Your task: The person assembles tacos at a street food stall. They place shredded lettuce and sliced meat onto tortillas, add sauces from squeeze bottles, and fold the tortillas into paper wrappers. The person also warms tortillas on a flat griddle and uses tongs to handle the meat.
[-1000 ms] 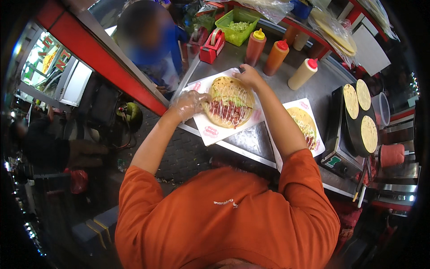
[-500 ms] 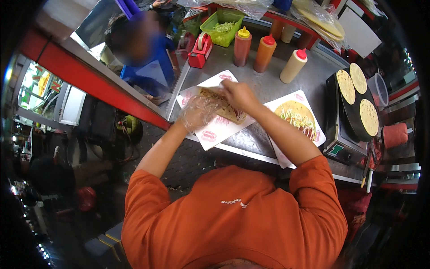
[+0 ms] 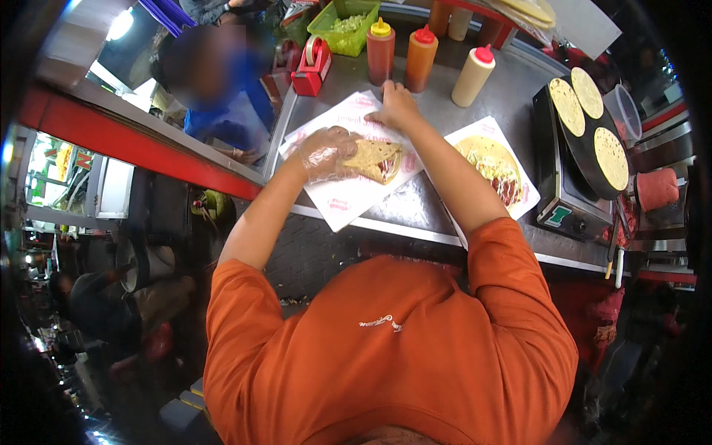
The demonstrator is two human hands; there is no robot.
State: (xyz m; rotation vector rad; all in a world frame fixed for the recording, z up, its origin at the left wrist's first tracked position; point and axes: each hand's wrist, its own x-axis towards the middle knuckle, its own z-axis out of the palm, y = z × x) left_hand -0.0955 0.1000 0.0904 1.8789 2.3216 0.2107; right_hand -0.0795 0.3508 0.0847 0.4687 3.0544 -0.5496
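My left hand (image 3: 325, 154), in a clear plastic glove, is closed on the left end of a folded filled tortilla (image 3: 377, 159). The tortilla lies on a printed white paper sheet (image 3: 337, 204) on the metal counter. My bare right hand (image 3: 400, 105) is at the sheet's far right edge, thumb on the paper and fingers curled at its border. To the right, an open tortilla (image 3: 489, 159) topped with shredded greens, white sauce and reddish filling rests on another paper sheet (image 3: 528, 194), partly behind my right forearm.
Behind the papers stand a red tape dispenser (image 3: 311, 67), a green basket (image 3: 345, 38) of chopped greens, and red (image 3: 380, 55), orange (image 3: 420, 63) and cream (image 3: 472, 78) sauce bottles. A griddle (image 3: 586, 156) with three tortillas is at right. Someone in blue (image 3: 230, 111) is beyond the counter.
My right hand has left the folded tortilla and moved to the paper's far edge. The tortilla is more exposed, with my left hand still on it. The whole view has shifted slightly.
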